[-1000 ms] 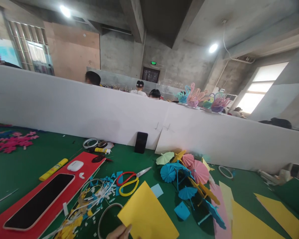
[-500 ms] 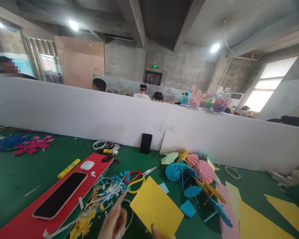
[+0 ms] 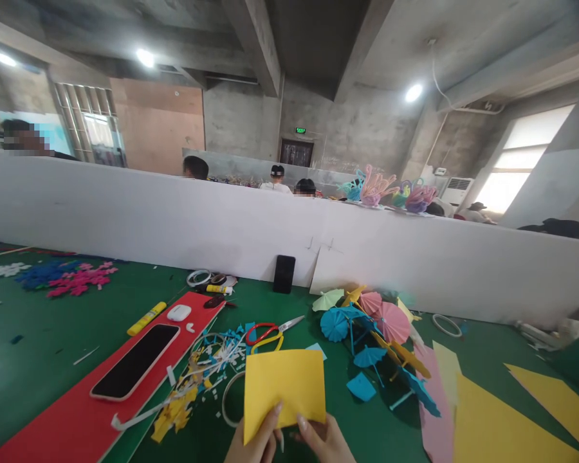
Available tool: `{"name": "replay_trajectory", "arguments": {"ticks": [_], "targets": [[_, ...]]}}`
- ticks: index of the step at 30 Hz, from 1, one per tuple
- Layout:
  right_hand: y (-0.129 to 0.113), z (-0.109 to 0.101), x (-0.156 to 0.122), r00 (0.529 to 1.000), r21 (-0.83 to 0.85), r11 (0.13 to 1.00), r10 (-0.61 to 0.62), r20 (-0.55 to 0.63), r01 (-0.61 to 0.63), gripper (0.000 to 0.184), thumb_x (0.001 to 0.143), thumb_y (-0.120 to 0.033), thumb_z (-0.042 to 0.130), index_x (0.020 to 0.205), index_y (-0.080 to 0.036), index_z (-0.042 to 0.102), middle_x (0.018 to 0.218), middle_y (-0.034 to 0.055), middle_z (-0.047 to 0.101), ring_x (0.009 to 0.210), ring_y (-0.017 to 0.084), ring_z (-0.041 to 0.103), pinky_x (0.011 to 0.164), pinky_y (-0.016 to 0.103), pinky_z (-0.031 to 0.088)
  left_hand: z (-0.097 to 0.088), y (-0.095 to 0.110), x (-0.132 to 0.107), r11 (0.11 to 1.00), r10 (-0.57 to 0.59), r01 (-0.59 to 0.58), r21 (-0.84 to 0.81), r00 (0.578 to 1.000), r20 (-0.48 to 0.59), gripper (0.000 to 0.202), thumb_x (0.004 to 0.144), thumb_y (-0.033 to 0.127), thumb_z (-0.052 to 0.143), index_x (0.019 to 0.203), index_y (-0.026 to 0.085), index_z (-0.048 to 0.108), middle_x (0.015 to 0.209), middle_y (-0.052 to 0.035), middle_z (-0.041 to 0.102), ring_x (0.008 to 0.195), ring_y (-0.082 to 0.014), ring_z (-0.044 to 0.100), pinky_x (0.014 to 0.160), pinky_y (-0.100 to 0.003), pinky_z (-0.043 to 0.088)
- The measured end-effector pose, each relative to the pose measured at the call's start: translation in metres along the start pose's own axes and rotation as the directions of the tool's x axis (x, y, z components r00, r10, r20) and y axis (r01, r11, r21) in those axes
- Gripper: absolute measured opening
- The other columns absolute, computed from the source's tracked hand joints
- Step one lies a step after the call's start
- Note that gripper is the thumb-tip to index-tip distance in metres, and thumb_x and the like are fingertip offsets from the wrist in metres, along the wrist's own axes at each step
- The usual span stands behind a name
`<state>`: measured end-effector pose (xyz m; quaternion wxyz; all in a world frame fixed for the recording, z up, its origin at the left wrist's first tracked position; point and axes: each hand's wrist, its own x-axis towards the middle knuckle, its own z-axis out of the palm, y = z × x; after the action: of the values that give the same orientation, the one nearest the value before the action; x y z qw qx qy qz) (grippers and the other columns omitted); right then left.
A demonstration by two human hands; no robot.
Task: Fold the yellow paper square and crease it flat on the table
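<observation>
A yellow sheet of paper (image 3: pixel 285 382) is held up in front of me at its lower edge. My left hand (image 3: pixel 258 437) grips its lower left part, the thumb lying on the front face. At the lower right edge, my right hand (image 3: pixel 323 437) pinches it with thumb and fingers. Just beyond the sheet lie scissors (image 3: pixel 273 334) with one red and one yellow handle. A roll of tape (image 3: pixel 232 399) sits left of the sheet, partly covered by it. Several small paper umbrellas (image 3: pixel 367 334) in blue, pink, orange and green are heaped to the right.
Paper scraps (image 3: pixel 193 386) lie beside a red board (image 3: pixel 91 399) that carries a phone (image 3: pixel 137 360) and an earbud case (image 3: pixel 179 313). A yellow glue stick (image 3: pixel 146 319) is near it. Yellow paper pieces (image 3: pixel 506 418) lie at right. A white partition (image 3: pixel 222 225) stands across the back.
My left hand, formerly pointing beside the paper, now grips it. The paper has turned from a tilted diamond to nearly square with me, and both hands hold its lower edge.
</observation>
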<state>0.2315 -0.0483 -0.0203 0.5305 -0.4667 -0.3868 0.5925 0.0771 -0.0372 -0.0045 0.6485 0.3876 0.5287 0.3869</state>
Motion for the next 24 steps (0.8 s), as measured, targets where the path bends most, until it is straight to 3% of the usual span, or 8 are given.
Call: {"name": "replay_trajectory", "arguments": {"ticks": [3, 6, 9, 14, 17, 21, 24], "targets": [[0.004, 0.012, 0.004, 0.995, 0.097, 0.995, -0.008, 0.095, -0.002, 0.055, 0.054, -0.059, 0.079, 0.087, -0.015, 0.072, 0.088, 0.0101, 0.073, 0.090, 0.025, 0.066, 0.079, 0.034, 0.050, 0.010, 0.001, 0.005, 0.999, 0.049, -0.050, -0.010, 0.994, -0.100, 0.062, 0.051, 0.079, 0.063, 0.052, 0.018, 0.048, 0.035, 0.0085, 0.030, 0.034, -0.0056, 0.023, 0.036, -0.019, 0.020], [0.003, 0.023, 0.004, 0.987, 0.177, 0.984, -0.026, 0.159, -0.002, 0.057, 0.058, -0.059, 0.077, 0.097, -0.017, 0.072, 0.089, 0.0090, 0.072, 0.087, 0.023, 0.067, 0.077, 0.032, 0.050, 0.021, 0.004, 0.010, 0.994, 0.088, -0.097, -0.048, 0.981, -0.173, 0.062, 0.046, 0.077, 0.067, 0.059, 0.018, 0.051, 0.039, 0.0076, 0.037, 0.035, -0.0063, 0.027, 0.036, -0.019, 0.022], [-0.001, 0.025, 0.007, 0.986, 0.207, 0.978, -0.040, 0.164, 0.006, 0.046, 0.067, -0.056, 0.073, 0.091, -0.017, 0.072, 0.078, 0.0062, 0.069, 0.074, 0.020, 0.065, 0.069, 0.027, 0.049, 0.032, 0.006, 0.014, 0.974, 0.208, -0.218, -0.054, 0.967, -0.149, 0.055, 0.057, 0.072, 0.066, 0.066, 0.019, 0.056, 0.046, 0.0051, 0.046, 0.038, -0.0088, 0.036, 0.040, -0.021, 0.032], [-0.001, 0.017, 0.009, 0.994, 0.227, 0.974, -0.038, 0.106, 0.013, 0.035, 0.071, -0.051, 0.072, 0.071, -0.016, 0.068, 0.062, -0.0011, 0.061, 0.060, 0.013, 0.057, 0.062, 0.022, 0.045, 0.040, -0.004, 0.019, 0.959, 0.282, -0.281, 0.016, 0.955, -0.088, 0.063, 0.064, 0.074, 0.059, 0.040, 0.022, 0.034, 0.032, 0.0068, 0.028, 0.031, -0.0062, 0.026, 0.036, -0.021, 0.024], [-0.001, 0.014, 0.005, 0.990, 0.223, 0.975, -0.007, 0.138, -0.024, 0.033, 0.075, -0.046, 0.070, 0.064, -0.015, 0.065, 0.055, -0.0026, 0.058, 0.057, 0.012, 0.056, 0.064, 0.023, 0.045, 0.036, -0.010, 0.019, 0.954, 0.295, -0.293, 0.055, 0.955, -0.040, 0.062, 0.066, 0.072, 0.058, 0.040, 0.020, 0.038, 0.030, 0.0062, 0.030, 0.028, -0.0056, 0.028, 0.036, -0.021, 0.024], [-0.005, 0.010, 0.002, 0.989, 0.248, 0.968, 0.008, 0.147, -0.045, 0.032, 0.078, -0.043, 0.068, 0.067, -0.014, 0.067, 0.058, 0.0002, 0.064, 0.063, 0.016, 0.063, 0.074, 0.029, 0.048, 0.032, -0.009, 0.017, 0.945, 0.318, -0.317, 0.077, 0.948, -0.003, 0.056, 0.069, 0.068, 0.059, 0.047, 0.018, 0.046, 0.033, 0.0060, 0.036, 0.030, -0.0058, 0.031, 0.037, -0.020, 0.028], [-0.006, -0.006, 0.010, 0.998, 0.307, 0.952, -0.005, 0.056, -0.013, 0.034, 0.075, -0.046, 0.070, 0.084, -0.013, 0.071, 0.078, 0.0063, 0.073, 0.076, 0.020, 0.069, 0.084, 0.037, 0.048, 0.028, -0.005, 0.015, 0.941, 0.329, -0.326, 0.089, 0.944, -0.024, 0.054, 0.070, 0.065, 0.062, 0.048, 0.019, 0.043, 0.036, 0.0064, 0.037, 0.030, -0.0050, 0.031, 0.036, -0.019, 0.027]]}}
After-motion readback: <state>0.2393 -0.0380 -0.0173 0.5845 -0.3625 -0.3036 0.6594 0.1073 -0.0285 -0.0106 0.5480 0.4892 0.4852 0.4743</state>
